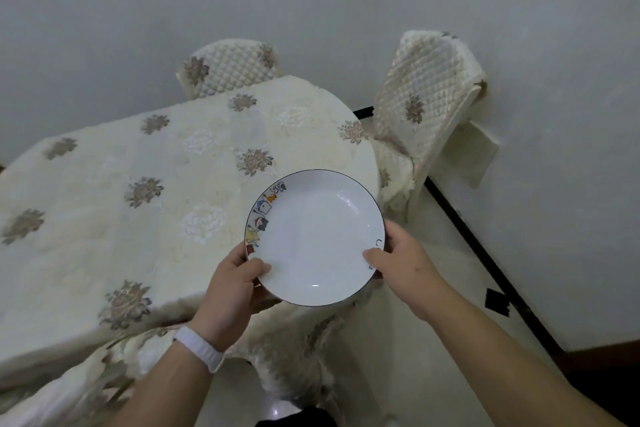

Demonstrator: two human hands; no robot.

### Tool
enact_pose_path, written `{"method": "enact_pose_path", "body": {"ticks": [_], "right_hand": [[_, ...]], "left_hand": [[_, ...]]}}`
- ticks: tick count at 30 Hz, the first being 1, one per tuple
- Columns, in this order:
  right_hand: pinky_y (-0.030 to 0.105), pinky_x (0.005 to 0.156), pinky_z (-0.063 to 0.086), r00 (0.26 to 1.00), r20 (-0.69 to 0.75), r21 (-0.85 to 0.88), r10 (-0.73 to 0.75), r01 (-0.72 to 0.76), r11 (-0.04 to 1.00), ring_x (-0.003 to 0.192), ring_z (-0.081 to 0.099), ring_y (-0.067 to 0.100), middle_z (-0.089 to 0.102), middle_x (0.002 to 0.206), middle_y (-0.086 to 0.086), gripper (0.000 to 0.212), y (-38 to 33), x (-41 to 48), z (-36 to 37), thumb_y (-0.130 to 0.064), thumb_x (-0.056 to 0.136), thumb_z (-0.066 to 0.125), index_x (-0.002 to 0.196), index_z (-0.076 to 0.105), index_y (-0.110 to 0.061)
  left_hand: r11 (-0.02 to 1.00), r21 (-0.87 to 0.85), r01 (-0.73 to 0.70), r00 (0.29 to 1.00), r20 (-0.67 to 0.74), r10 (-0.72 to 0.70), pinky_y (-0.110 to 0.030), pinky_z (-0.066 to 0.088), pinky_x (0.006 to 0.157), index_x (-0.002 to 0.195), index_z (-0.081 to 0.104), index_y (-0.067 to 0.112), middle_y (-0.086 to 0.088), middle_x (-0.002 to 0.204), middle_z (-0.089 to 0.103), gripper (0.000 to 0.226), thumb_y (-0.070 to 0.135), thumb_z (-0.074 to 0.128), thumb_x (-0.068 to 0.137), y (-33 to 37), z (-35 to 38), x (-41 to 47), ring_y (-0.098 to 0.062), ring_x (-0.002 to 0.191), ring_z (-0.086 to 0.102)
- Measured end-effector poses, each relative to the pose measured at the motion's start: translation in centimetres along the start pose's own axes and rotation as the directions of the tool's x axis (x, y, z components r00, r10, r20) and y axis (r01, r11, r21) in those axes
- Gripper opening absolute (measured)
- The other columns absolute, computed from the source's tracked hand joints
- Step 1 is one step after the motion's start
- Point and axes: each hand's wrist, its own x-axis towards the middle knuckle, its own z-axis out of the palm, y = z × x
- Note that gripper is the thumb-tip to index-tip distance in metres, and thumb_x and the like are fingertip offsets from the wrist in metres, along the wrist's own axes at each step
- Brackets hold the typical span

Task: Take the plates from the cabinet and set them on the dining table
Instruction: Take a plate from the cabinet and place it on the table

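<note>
The plate [315, 236] is round, so it has no long axis. It lies face up, with the hollow side toward the camera and almost level. Its painted band of small colourful figures is on the left part of the rim, and a few black marks are on the right part, beside the right thumb. The plate is over the near right corner of the dining table [138, 166], which is covered with a cream cloth with flower patterns. The near edge of the plate reaches out past the table edge. I cannot tell if the plate touches the cloth or is a little above it. The left hand [230, 288] grips the lower left rim: the thumb [258, 270] lies on top of the rim and the other fingers are curled under the plate, mostly hidden. The right hand [403, 263] holds the lower right rim the same way, with the thumb on top and the fingers underneath. The left wrist wears a white band [199, 348]. Two chairs with quilted covers stand at the far side [232, 66] and at the right end [426, 94] of the table.
</note>
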Motion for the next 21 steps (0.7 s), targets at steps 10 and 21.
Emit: {"method": "enact_pose_path", "body": {"ticks": [10,21], "right_hand": [[0.040,0.069,0.061,0.997,0.049,-0.078,0.061,-0.057,0.995,0.083,0.066,0.031,0.069,0.099,0.012,0.036,-2.0,8.4,3.8,0.002,0.082,0.051,0.102,0.066,-0.024],[0.039,0.075,0.061,0.976,0.123,-0.273,0.180,-0.141,0.952,0.094,0.066,0.023,0.069,0.101,0.000,0.037,-0.3,18.3,11.6,-0.002,0.085,0.053,0.106,0.060,-0.031]], "left_hand": [[0.994,-0.109,0.003,0.997,-0.080,-0.012,-0.027,0.054,0.059,0.105,0.064,0.008,-0.005,0.093,0.072,0.037,-0.012,0.040,0.086,1.3,-3.1,7.5,-0.016,0.076,0.065],[0.987,-0.142,0.073,0.983,-0.156,-0.095,-0.029,0.055,0.064,0.110,0.065,0.013,-0.004,0.104,0.073,0.040,-0.009,0.042,0.087,1.1,-10.6,16.2,-0.025,0.091,0.066]]}}
